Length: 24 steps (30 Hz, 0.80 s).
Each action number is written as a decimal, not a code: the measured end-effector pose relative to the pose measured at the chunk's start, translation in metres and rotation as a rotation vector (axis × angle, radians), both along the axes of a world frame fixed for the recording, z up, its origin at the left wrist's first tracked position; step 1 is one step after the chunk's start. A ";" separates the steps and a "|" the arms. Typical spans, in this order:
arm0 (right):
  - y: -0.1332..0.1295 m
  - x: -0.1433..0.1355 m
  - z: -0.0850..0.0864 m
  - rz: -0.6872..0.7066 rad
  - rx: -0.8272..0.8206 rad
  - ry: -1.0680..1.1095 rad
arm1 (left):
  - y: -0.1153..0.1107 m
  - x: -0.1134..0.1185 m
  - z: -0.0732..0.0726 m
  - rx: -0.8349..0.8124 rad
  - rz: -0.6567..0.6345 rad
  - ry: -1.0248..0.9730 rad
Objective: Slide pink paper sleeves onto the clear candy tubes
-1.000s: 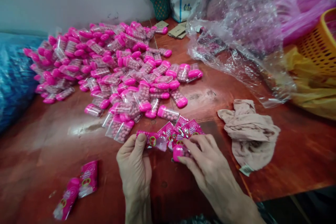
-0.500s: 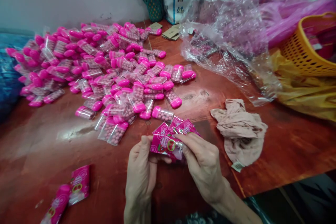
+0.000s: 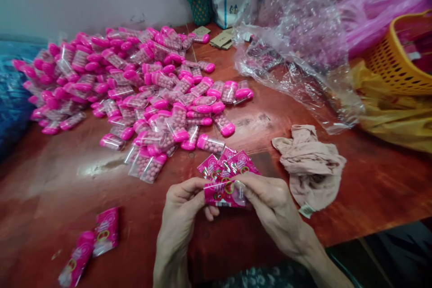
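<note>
Between my two hands is a pink printed plastic sleeve point(image 3: 224, 194) with a clear end, held level above the table edge. My left hand point(image 3: 184, 207) pinches its left end between thumb and fingers. At the clear right end, my right hand point(image 3: 270, 202) is closed on it too. Just behind lie several more pink printed sleeves point(image 3: 243, 162), fanned out on the table. Beyond them spreads a big heap of clear candy containers point(image 3: 162, 81) with bright pink caps and pale pink balls inside. At the lower left rest two containers in printed sleeves point(image 3: 106, 231).
A crumpled beige cloth point(image 3: 312, 166) lies right of my hands. Behind it are a clear plastic bag point(image 3: 297, 54), a pink bag point(image 3: 371, 18) and a yellow basket point(image 3: 391, 63) on a yellow bag. Brown cards point(image 3: 222, 39) lie at the back. Something blue point(image 3: 13, 94) stands at the left edge.
One sleeve has come forward from the fanned sleeves and is now stretched between both hands. My left hand has turned inward to pinch its end. The view has shifted slightly.
</note>
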State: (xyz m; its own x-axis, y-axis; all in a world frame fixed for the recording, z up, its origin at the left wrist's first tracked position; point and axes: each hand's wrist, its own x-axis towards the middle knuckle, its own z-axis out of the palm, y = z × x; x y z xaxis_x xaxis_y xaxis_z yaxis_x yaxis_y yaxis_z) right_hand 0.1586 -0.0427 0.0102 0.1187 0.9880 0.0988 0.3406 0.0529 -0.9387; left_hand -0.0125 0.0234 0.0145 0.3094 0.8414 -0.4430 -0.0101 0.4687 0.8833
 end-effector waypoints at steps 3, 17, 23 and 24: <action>-0.007 0.014 0.004 -0.339 -0.044 0.137 | 0.005 -0.006 -0.001 0.062 0.145 0.001; 0.007 -0.020 0.003 -0.134 0.052 0.214 | 0.002 0.008 0.003 -0.080 0.352 -0.069; 0.004 -0.026 0.005 -0.031 0.178 0.153 | 0.001 0.009 0.004 -0.064 0.376 -0.089; 0.004 -0.026 0.004 -0.034 0.186 0.156 | 0.002 0.009 0.004 -0.071 0.361 -0.090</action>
